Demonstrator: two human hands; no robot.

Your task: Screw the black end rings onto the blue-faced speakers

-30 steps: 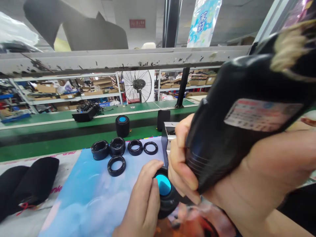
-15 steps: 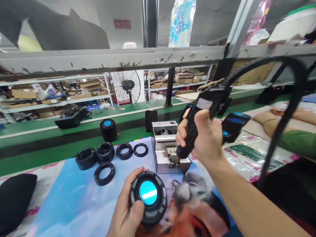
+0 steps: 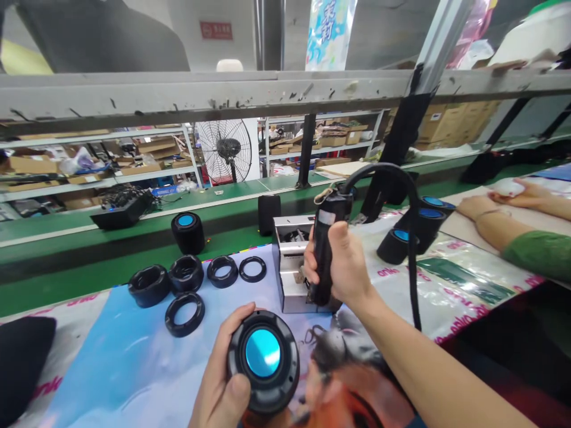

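The left hand (image 3: 223, 383) is holding a round black part (image 3: 264, 391) by its left side, fingers spread behind it and thumb pressing on the front rim — its shiny blue centre is facing up toward the camera. The right hand (image 3: 341, 261) is closing firmly around a black handheld tool (image 3: 325, 255), which is standing nearly upright, a thick black cable (image 3: 414, 255) looping from its top. Just behind the tool's lower end a silver metal box (image 3: 289, 302) is sitting; whether the two are touching is hard to tell.

Farther left, five black rings (image 3: 149, 296) of differing thickness are lying on a printed sheet (image 3: 129, 356) covering the desk (image 3: 27, 279). Beyond them a black cylinder (image 3: 188, 239) with a blue top is standing on the green surface, and a plain dark one (image 3: 269, 215) is standing behind the metal box. To the right, three blue-topped black cylinders (image 3: 393, 249) are clustering together — and past these, a co-worker's green sleeve (image 3: 542, 252) and bare forearms are resting over the desk.
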